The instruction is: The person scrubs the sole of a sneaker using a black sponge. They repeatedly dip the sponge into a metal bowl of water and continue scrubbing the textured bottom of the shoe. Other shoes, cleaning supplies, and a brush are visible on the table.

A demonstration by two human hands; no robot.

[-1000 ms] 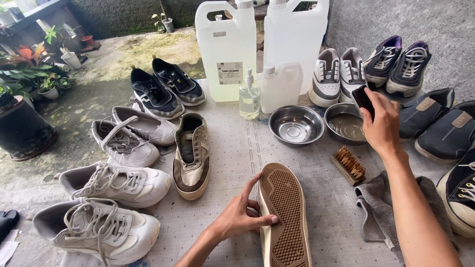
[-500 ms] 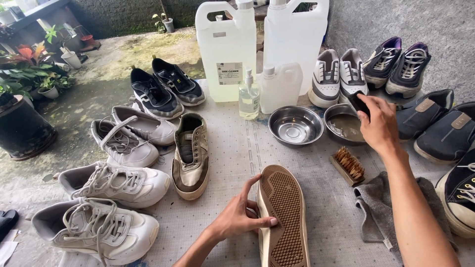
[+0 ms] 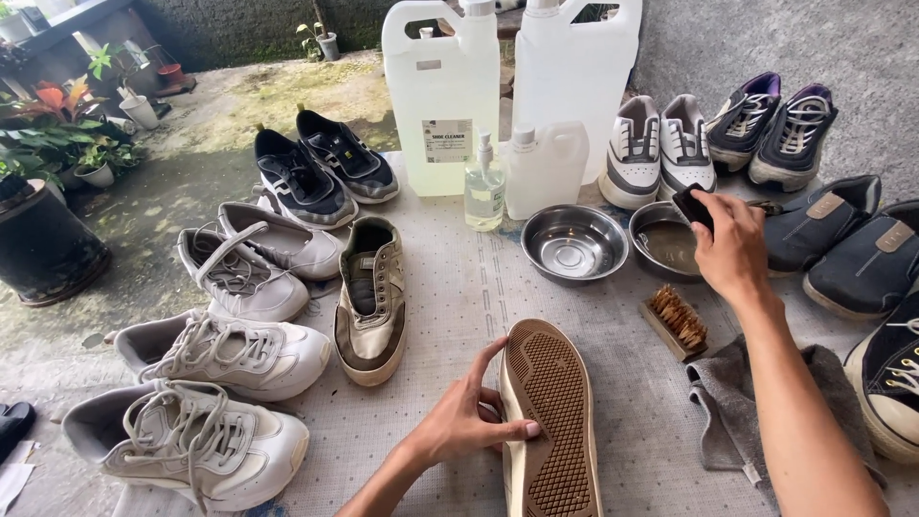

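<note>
- Our left hand [image 3: 459,426] rests on the upturned shoe [image 3: 549,421], fingers spread and lightly curled along its left edge, steadying it rather than gripping it; the thumb points up toward the toe.
- The shoe lies sole-up on the worktop [image 3: 459,297], near us and centre, its long axis running near to far, with the toe at the far end.
- Our right hand [image 3: 732,251] is closed around a small dark brush [image 3: 691,203], held over the right of 2 steel bowls [image 3: 670,244], which has liquid in it.
- The brush lies far and right of the sole, well apart from it; our left hand is already on the shoe, so the right is the farther hand.
- A wooden brush [image 3: 677,321] and a grey cloth [image 3: 732,407] lie between bowl and shoe.
</note>
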